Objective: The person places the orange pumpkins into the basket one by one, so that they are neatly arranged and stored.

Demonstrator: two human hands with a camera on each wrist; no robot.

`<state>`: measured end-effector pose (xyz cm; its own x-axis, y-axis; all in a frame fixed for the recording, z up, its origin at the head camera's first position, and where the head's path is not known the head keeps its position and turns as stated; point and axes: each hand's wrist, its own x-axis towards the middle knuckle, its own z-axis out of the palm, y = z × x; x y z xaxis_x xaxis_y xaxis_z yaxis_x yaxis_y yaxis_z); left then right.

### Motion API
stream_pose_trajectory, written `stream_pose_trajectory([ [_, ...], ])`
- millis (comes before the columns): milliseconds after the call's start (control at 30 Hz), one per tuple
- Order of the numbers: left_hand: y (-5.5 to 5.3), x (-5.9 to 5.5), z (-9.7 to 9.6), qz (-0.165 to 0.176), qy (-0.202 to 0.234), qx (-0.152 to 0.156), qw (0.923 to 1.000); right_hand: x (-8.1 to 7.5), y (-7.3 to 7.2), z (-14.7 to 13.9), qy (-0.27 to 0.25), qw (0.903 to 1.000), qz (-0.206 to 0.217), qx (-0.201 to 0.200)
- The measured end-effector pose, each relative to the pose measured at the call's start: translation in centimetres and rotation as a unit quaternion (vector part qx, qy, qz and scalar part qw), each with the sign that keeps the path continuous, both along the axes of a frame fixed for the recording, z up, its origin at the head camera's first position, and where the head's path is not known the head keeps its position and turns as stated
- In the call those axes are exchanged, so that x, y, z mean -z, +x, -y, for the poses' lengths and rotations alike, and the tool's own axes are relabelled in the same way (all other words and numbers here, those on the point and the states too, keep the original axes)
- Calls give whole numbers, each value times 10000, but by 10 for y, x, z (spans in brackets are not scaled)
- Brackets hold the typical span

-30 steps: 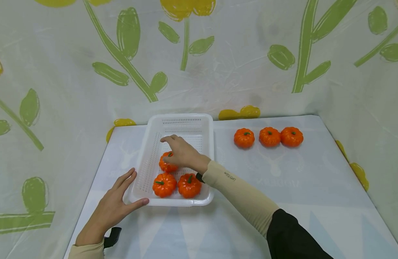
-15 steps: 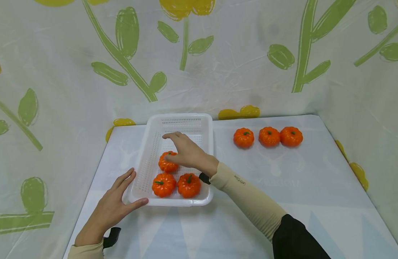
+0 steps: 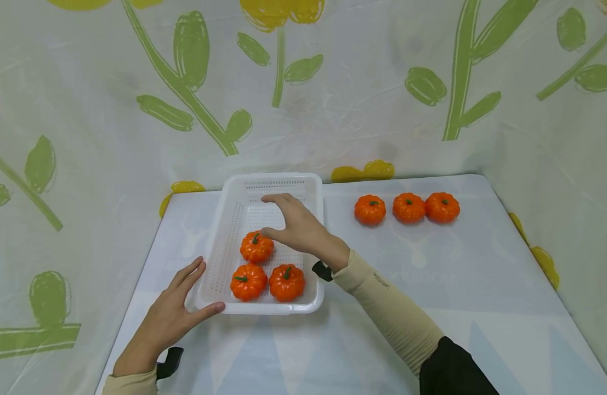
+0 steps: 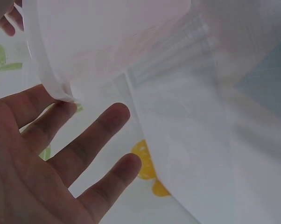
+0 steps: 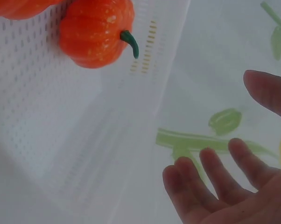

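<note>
A white perforated plastic basket point(image 3: 316, 241) stands on the table with three small orange pumpkins inside: one point(image 3: 256, 247) in the middle, one point(image 3: 248, 282) at the near left, one point(image 3: 287, 282) at the near right. My left hand point(image 3: 172, 312) is at the basket's near left corner, its fingers spread and thumb at the rim; in the left wrist view its fingertips point(image 4: 66, 107) meet the basket's edge. Over the basket my right hand point(image 3: 303, 227) hovers with nothing in it, thumb and fingers apart, just right of the middle pumpkin. In the right wrist view that pumpkin point(image 5: 97, 32) shows its green stem.
Three more orange pumpkins stand in a row at the back right of the table, one point(image 3: 369, 209) apart from the pair point(image 3: 409, 208). A pale curtain point(image 3: 362, 99) printed with green and yellow flowers hangs behind and at both sides.
My right hand has drawn back to the right and up from the middle pumpkin, uncovering more of it. The left hand and all the pumpkins stay in place.
</note>
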<state>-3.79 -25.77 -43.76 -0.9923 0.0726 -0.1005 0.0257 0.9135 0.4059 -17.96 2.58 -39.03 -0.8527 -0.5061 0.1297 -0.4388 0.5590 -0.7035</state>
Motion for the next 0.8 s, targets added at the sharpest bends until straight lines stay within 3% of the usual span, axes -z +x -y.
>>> stream_pose_trajectory([
  [333,1,0,-1,56,27,-88,9999,7,1,-24,-71,9972,-572,476],
  [800,1,2,1,-82,87,9,9999,26,-13,-74,-206,9937,37,1100],
])
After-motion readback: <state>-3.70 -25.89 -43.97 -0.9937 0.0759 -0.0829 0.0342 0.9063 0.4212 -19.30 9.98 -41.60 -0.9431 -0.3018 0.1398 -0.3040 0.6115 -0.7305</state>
